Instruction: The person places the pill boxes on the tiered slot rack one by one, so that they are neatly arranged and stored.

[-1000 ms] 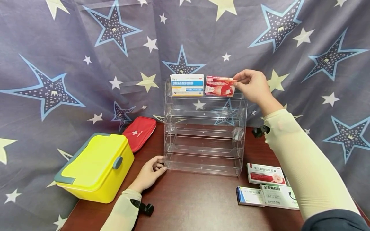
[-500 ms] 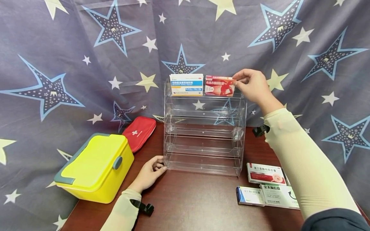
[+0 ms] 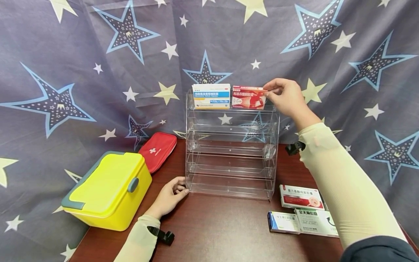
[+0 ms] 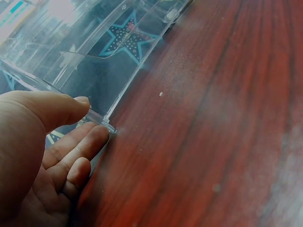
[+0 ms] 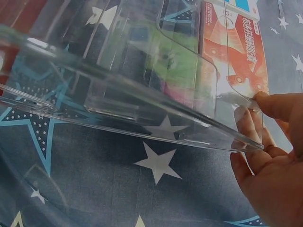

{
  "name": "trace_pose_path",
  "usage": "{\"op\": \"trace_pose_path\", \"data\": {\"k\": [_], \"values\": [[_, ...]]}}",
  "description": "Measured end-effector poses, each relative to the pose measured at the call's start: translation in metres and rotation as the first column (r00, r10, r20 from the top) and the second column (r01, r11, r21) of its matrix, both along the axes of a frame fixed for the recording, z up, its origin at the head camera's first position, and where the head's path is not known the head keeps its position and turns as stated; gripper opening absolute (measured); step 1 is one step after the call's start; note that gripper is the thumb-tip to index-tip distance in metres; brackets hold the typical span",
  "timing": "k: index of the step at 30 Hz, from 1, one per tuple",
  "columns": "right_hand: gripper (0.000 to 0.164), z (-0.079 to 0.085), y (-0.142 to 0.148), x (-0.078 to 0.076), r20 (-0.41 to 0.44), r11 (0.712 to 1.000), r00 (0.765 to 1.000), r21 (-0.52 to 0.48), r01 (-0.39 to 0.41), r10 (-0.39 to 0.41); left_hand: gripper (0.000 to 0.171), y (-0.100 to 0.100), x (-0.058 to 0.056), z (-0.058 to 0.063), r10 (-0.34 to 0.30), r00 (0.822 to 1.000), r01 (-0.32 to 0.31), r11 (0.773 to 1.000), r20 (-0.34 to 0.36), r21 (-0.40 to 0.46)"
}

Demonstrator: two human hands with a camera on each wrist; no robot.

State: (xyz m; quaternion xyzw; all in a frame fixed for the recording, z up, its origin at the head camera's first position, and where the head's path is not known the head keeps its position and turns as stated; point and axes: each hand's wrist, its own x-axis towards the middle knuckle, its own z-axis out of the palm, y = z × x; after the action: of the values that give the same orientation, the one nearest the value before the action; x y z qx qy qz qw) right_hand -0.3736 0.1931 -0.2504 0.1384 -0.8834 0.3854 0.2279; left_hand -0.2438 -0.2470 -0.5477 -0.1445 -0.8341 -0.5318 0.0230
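Clear glossy plastic rack (image 3: 229,170), smooth wood-grain table (image 3: 209,225)

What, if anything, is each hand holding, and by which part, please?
The clear rack: left hand at its bottom left corner, right hand at its top right corner. Any grip on the red box is unclear.

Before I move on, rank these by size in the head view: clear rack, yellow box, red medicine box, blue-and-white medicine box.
1. Clear rack
2. Yellow box
3. Red medicine box and blue-and-white medicine box: too alike to rank.
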Motion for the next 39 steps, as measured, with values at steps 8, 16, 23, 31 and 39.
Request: {"op": "trace_pose_path", "data": {"k": [8,16,23,31,39], "values": [[0.028,-0.014,0.025,0.017,-0.082,0.999,0.997,-0.050,0.010,-0.014,0.041,0.003,0.000,0.000,-0.002,1.000,0.002,1.000,0.011,-0.009],[0.034,-0.079,0.110,0.077,-0.098,0.980,0.986,-0.161,0.121,-0.138,0.042,0.006,0.000,0.002,-0.003,1.000,0.003,1.000,-0.018,-0.010],[0.036,-0.157,0.194,0.133,0.129,0.983,0.979,-0.072,0.168,-0.158,0.042,0.010,0.002,0.003,0.047,0.999,-0.047,0.998,-0.015,-0.031],[0.055,-0.219,0.247,0.171,0.334,0.984,0.926,0.097,0.151,-0.175,0.040,0.003,0.003,0.004,0.031,1.000,-0.031,1.000,-0.004,0.002],[0.062,-0.251,0.273,0.186,0.369,0.976,0.905,0.131,0.174,-0.211,0.040,0.004,0.002,0.005,0.016,1.000,-0.016,1.000,-0.002,0.006]]}}
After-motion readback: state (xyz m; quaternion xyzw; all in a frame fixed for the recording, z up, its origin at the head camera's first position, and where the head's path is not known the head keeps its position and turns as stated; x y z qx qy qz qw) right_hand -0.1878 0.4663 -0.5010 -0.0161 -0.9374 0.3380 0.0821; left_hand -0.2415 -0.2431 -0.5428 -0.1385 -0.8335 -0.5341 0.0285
